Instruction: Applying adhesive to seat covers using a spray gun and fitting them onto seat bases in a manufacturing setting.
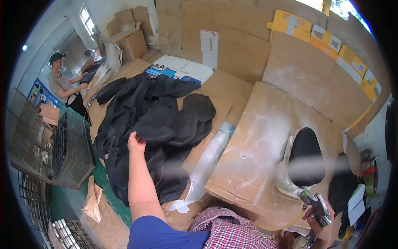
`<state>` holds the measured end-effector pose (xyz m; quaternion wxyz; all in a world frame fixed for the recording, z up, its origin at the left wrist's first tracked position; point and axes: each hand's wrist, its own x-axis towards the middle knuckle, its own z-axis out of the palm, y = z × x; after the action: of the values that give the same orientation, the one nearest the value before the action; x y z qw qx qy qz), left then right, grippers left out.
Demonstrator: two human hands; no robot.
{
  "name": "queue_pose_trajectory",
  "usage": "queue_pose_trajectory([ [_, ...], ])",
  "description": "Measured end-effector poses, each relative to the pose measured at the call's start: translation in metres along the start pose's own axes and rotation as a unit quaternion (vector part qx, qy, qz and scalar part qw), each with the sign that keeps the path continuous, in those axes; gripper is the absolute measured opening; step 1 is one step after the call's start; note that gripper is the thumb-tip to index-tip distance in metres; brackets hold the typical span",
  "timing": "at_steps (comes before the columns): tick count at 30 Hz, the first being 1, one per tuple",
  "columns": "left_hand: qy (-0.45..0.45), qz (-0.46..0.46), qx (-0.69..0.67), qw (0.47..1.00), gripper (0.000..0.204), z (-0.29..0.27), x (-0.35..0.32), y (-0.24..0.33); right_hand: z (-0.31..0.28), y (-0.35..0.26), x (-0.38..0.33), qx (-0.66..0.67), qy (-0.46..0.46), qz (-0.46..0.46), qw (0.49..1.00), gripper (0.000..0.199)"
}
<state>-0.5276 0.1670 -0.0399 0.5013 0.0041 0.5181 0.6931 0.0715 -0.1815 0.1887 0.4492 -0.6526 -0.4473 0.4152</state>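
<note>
My left hand (135, 143) reaches out onto a heap of flat black fabric pieces (157, 124) and pinches the edge of one piece. My right hand (321, 226) is closed around a metal spray gun (315, 204) at the lower right, its nozzle pointing up and left. Just beyond the nozzle a black oval piece (306, 155) lies on a cardboard sheet (257, 145) whitened with spray residue around it.
Cardboard sheets (232, 45) line the back wall and the bench. A wire cage (49, 145) stands at the left. Another person (62, 85) works at the far left end of the bench. White paper strips (207, 162) lie between the fabric heap and the sprayed cardboard.
</note>
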Motion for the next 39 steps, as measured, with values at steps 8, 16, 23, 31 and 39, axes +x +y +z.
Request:
queue_pose_trajectory([
  [8,0.241,0.255,0.441,0.826,0.055,0.012,-0.056,-0.027,-0.029,0.014,-0.068,-0.002,0.083,0.018,0.996,0.061],
  [16,-0.205,0.322,0.418,0.824,0.038,0.128,-0.151,-0.205,-0.048,0.034,-0.188,-0.052,0.300,-0.007,0.952,0.058],
  [23,-0.445,0.179,0.392,0.785,0.032,0.198,-0.300,-0.318,-0.017,0.020,-0.220,-0.020,0.220,-0.019,0.975,0.056],
  [31,-0.448,0.109,0.434,0.774,0.026,0.183,-0.316,-0.328,-0.013,0.022,-0.256,0.073,0.417,-0.007,0.906,0.058],
  [39,-0.447,0.137,0.456,0.757,0.018,0.168,-0.292,-0.331,-0.059,0.023,-0.262,-0.042,0.302,0.001,0.952,0.054],
])
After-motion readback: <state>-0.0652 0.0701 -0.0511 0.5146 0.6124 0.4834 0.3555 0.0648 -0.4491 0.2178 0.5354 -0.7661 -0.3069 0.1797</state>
